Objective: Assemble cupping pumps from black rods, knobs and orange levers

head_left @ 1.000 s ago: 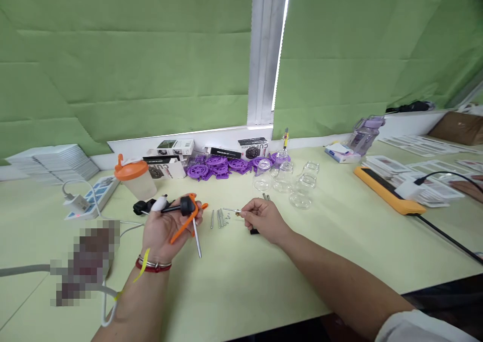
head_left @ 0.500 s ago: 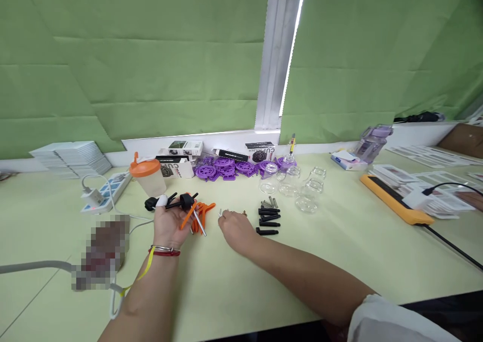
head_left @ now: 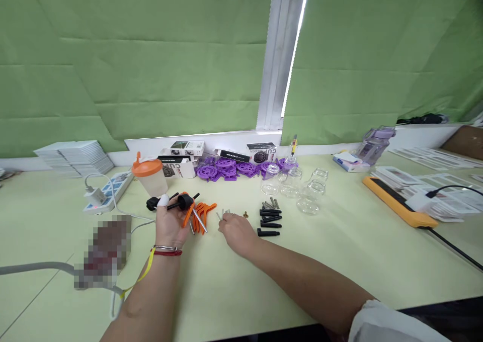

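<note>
My left hand (head_left: 171,227), palm up with a white cover on the thumb, is closed around black plastic parts (head_left: 184,201), an orange lever piece (head_left: 188,215) and a silver metal tube (head_left: 200,221). Just right of it, more orange levers (head_left: 206,210) lie on the table. My right hand (head_left: 237,234) reaches down with its fingers bunched at some thin metal pins (head_left: 222,215); the fingertips are hidden, so what they pinch does not show. Small brass-coloured pieces (head_left: 245,214) lie beside that hand. Further right are springs (head_left: 270,203) and several black tubes (head_left: 270,225).
Clear glass cups (head_left: 308,204) stand behind the black tubes. Purple plastic parts (head_left: 247,169) and cardboard boxes (head_left: 180,168) line the wall. An orange-lidded cup (head_left: 150,176) and a power strip (head_left: 116,186) are at left, an orange power strip (head_left: 400,202) at right.
The view has shifted slightly. My right fingers have shifted a little at the pins, and more of the pins and the brass-coloured pieces show. My left hand keeps its hold.
</note>
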